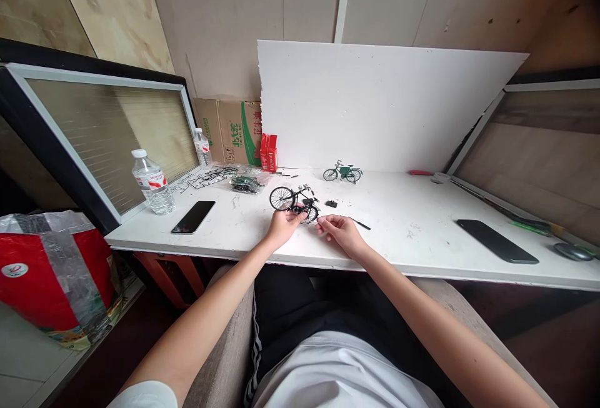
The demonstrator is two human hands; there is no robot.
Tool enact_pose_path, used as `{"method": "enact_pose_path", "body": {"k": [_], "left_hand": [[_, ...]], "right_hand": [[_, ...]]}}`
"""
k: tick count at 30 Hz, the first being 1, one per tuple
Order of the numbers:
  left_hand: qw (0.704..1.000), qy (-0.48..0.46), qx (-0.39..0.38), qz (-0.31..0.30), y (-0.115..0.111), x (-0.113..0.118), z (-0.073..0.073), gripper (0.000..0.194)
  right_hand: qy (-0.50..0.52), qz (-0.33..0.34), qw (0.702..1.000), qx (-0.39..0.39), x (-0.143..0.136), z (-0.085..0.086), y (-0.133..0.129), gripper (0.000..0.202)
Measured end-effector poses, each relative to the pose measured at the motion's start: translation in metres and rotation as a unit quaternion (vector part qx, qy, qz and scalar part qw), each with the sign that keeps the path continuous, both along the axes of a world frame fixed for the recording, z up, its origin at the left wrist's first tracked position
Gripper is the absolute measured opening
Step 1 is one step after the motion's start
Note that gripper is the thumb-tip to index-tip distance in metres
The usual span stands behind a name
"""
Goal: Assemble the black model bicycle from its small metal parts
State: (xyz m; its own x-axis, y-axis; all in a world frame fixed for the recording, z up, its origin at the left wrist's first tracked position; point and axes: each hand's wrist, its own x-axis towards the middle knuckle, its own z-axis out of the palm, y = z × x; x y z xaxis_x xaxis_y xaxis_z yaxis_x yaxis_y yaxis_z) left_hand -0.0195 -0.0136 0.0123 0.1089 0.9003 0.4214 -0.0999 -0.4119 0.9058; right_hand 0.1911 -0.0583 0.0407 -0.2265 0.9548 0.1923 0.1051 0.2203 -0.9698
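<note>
A small black model bicycle (296, 203) is held tilted over the white table, its one wheel raised at the left. My left hand (284, 227) is closed on its lower frame near the right-hand wheel. Just right of that wheel, my right hand (341, 233) has its thumb and forefinger pinched together; whatever they hold is too small to make out. A small black part (331, 204) lies behind my right hand, and a thin black stick (360, 223) lies to its right. Farther back stands a green model bicycle (343, 172).
On the white table (398, 233) are a phone (194, 217) and water bottle (154, 184) at left, a bag of parts (246, 183), black part frames (206, 177) and a red box (269, 152) behind. A dark phone-like slab (495, 241) and mouse (572, 251) lie right.
</note>
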Motion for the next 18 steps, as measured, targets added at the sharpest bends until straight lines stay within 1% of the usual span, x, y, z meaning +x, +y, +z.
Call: {"method": "enact_pose_path", "body": {"k": [6, 12, 18], "left_hand": [[1.000, 0.026, -0.011, 0.011, -0.0018, -0.0003, 0.0002, 0.044], [1.000, 0.025, -0.007, -0.002, -0.0034, 0.0005, 0.0015, 0.038], [0.999, 0.042, -0.010, -0.004, -0.0046, 0.0006, 0.0024, 0.039]], "right_hand": [[0.026, -0.014, 1.000, -0.003, 0.0003, 0.0000, -0.0010, 0.042], [0.034, -0.016, 0.999, 0.002, 0.0001, 0.0006, -0.0018, 0.042], [0.010, -0.008, 1.000, 0.009, 0.0017, -0.0032, 0.0009, 0.042]]}}
